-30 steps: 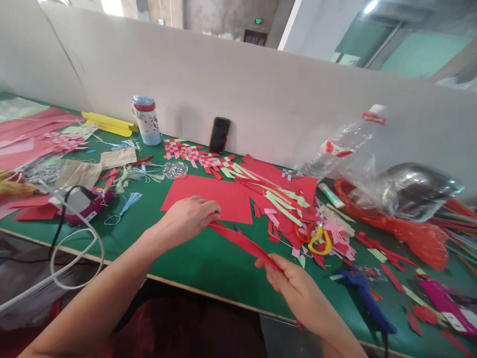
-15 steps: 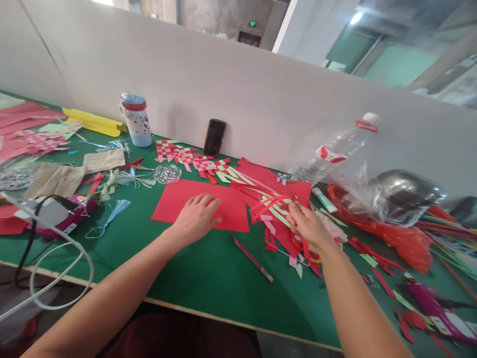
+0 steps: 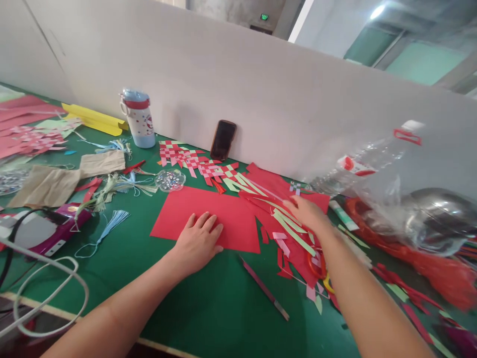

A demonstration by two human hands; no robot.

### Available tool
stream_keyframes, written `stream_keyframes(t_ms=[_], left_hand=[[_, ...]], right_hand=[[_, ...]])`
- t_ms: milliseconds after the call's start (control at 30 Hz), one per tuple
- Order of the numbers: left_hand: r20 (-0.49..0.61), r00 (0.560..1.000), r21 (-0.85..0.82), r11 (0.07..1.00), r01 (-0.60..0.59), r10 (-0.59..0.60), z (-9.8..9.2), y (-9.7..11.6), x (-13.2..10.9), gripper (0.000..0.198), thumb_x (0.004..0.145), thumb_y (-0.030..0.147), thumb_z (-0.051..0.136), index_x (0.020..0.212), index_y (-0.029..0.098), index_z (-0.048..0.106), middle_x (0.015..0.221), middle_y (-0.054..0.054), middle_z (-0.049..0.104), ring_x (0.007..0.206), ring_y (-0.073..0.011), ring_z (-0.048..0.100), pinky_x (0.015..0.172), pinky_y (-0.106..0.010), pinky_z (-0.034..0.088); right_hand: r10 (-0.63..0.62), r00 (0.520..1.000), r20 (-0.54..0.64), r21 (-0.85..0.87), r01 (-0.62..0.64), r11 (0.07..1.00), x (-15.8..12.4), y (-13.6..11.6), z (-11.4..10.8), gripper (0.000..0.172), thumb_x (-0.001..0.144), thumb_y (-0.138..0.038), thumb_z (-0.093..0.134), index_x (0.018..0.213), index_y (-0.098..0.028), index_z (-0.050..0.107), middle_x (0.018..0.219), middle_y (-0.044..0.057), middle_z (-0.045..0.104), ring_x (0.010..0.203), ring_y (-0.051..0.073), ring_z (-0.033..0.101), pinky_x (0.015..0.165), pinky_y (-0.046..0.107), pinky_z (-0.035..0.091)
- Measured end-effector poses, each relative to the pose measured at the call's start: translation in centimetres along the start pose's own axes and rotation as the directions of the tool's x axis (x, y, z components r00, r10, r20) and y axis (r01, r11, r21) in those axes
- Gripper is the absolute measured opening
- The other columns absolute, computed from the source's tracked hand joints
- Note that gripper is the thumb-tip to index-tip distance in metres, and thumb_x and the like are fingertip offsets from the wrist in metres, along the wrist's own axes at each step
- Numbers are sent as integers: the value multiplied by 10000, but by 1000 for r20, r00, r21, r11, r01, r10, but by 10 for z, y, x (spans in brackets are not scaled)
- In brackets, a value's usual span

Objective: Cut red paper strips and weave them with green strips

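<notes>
My left hand [image 3: 197,241] lies flat, fingers spread, on the near edge of a red paper sheet [image 3: 208,219] on the green table [image 3: 208,308]. My right hand [image 3: 306,211] reaches over a heap of red and pale green paper strips [image 3: 283,223], fingers stretched out on top of it. A thin craft knife [image 3: 264,288] lies on the table between my arms. Scissors with red and yellow handles [image 3: 319,271] lie partly hidden under my right forearm.
Woven red-and-white paper mats [image 3: 194,161], a phone [image 3: 222,140] leaning on the white partition, a mug [image 3: 137,119], a dish of beads [image 3: 170,180], tassels [image 3: 108,226], a purple device with cables [image 3: 40,233], a plastic bottle [image 3: 357,164], a steel bowl [image 3: 439,216].
Both hands let go of the long red strip. The left hand settled flat on the red sheet. The right hand moved away to the strip pile.
</notes>
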State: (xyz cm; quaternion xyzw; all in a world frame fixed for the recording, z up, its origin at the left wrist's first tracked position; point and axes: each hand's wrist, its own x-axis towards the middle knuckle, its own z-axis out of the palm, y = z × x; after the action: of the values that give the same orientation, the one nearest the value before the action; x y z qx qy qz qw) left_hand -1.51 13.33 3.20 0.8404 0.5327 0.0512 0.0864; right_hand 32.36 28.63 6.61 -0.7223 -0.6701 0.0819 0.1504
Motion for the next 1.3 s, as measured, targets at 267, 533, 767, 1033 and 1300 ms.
stream_keyframes(t_ms=[267, 533, 767, 1033, 1300], left_hand=[[16, 1000, 12, 1000, 10, -10, 1, 1, 1, 465, 966, 399, 555, 1384, 197, 535, 1513, -152, 459, 1429, -367, 361, 1134, -597, 317], [0, 1000, 15, 1000, 14, -14, 2, 1, 2, 492, 964, 420, 557, 1401, 196, 527, 1518, -147, 457, 1432, -364, 361, 1141, -604, 314], [-15, 1000, 14, 1000, 19, -18, 2, 2, 1, 484, 957, 410, 573, 1392, 199, 546, 1506, -144, 474, 1422, -366, 380, 1140, -599, 326], [-11, 1000, 14, 1000, 15, -15, 4, 2, 1, 500, 962, 408, 560, 1405, 178, 535, 1511, -158, 464, 1424, -382, 371, 1135, -616, 322], [-19, 1000, 16, 1000, 15, -15, 4, 3, 1, 496, 953, 396, 579, 1404, 193, 535, 1508, -155, 468, 1424, -377, 374, 1141, -606, 314]], right_hand=[[-64, 996, 60, -155, 72, 985, 1, 4, 21, 183, 848, -313, 569, 887, -199, 707, 948, 93, 723, 895, 227, 627, 755, 303, 412], [-1, 991, -131, -108, -14, 994, 19, -14, 7, 316, 901, -284, 439, 1084, -186, 678, 900, 109, 742, 810, 257, 652, 687, 319, 403], [-106, 965, -242, -9, 107, 994, 31, -50, 7, 324, 892, -283, 426, 1068, -193, 683, 831, 90, 743, 779, 251, 655, 689, 316, 432], [-250, 923, -293, 42, 274, 961, 47, -87, -10, 269, 879, -286, 466, 1006, -198, 685, 795, 62, 736, 694, 216, 642, 683, 312, 458], [-298, 901, -313, -70, 292, 954, 47, -90, -18, 395, 957, -338, 389, 1266, -189, 584, 1163, 139, 704, 1021, 269, 657, 847, 358, 472]])
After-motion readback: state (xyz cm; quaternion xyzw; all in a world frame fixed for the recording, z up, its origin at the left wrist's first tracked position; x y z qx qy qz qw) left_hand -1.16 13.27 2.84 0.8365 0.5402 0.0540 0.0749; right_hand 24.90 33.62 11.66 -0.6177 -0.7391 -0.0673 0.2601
